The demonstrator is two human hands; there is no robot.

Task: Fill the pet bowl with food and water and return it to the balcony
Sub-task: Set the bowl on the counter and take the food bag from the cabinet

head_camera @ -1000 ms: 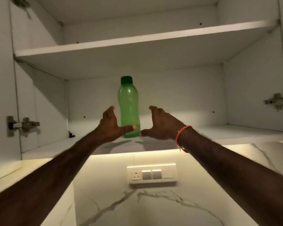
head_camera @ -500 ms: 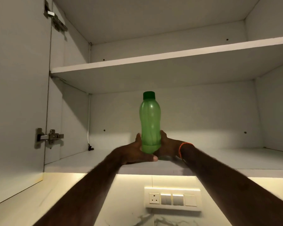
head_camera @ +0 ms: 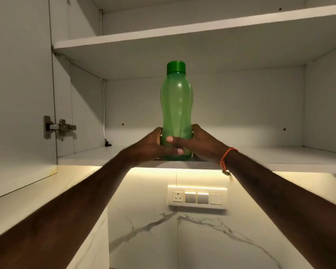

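Both hands, left (head_camera: 153, 146) and right (head_camera: 198, 142), now clench the translucent green plastic bottle (head_camera: 176, 105) at twelve o'clock, ready to lift it off the white cabinet shelf (head_camera: 279, 154) for water.

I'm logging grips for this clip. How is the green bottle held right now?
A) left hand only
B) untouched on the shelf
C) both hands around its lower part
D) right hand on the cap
C: the left hand and right hand wrap the lower part of the green bottle, cap untouched.

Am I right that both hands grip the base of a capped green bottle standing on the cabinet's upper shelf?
Not quite: the head view shows the left hand and right hand gripping the capped green bottle on the lower shelf, not the upper shelf, which is bare as far as visible.
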